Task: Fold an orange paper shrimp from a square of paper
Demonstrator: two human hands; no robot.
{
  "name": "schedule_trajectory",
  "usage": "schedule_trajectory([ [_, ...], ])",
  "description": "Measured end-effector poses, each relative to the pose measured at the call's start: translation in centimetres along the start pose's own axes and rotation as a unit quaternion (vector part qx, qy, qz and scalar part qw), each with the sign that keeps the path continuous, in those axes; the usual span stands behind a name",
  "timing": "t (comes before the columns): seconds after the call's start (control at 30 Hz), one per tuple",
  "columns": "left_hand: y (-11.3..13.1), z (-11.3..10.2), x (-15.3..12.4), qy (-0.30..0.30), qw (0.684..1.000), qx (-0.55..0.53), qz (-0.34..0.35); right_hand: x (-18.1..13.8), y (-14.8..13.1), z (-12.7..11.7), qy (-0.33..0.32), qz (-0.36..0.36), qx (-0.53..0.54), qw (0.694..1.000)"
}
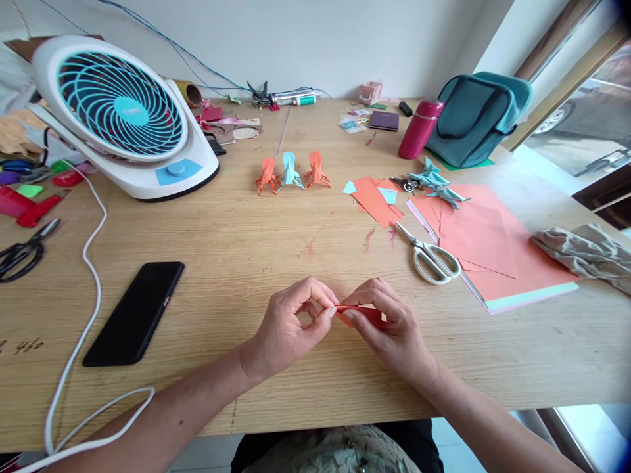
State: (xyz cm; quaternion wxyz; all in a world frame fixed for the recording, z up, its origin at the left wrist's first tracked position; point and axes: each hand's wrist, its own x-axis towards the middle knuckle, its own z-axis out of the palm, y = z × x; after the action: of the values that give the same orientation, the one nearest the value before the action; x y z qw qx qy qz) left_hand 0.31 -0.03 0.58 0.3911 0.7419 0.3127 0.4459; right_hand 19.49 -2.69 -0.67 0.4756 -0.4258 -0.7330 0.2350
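A small folded piece of orange paper [363, 316] is held between my two hands above the front of the wooden table. My left hand [294, 320] pinches its left tip between thumb and forefinger. My right hand [389, 326] grips the wider right part, thumb below and fingers on top, so much of the paper is hidden. Farther back stand three folded paper figures in a row: an orange one [267, 175], a light blue one [290, 170] and another orange one [317, 169].
White-handled scissors [434, 261] lie right of my hands, beside orange paper sheets [478, 240] and cut scraps [374, 200]. A black phone [134, 314] and a white cable [93, 263] are at left, below a fan [131, 112]. A pink bottle [420, 129] and teal bag [473, 118] stand back right.
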Motion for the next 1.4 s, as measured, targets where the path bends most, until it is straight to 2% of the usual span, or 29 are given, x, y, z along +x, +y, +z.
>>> schedule_trajectory([
  [0.33,-0.17,0.17,-0.20,0.021,1.000,0.003,0.016,0.15,-0.15,-0.09,-0.002,0.014,0.005,1.000],
  [0.63,0.15,0.43,0.08,0.039,0.997,-0.004,-0.074,0.02,-0.06,-0.06,0.023,-0.018,-0.041,0.999],
  [0.97,0.24,0.11,0.06,0.048,0.998,0.033,-0.001,-0.03,0.04,-0.10,0.036,-0.030,-0.060,0.997],
  [1.4,0.05,0.09,-0.27,0.039,0.996,0.071,0.033,-0.34,0.19,-0.09,0.035,-0.079,-0.095,0.992],
])
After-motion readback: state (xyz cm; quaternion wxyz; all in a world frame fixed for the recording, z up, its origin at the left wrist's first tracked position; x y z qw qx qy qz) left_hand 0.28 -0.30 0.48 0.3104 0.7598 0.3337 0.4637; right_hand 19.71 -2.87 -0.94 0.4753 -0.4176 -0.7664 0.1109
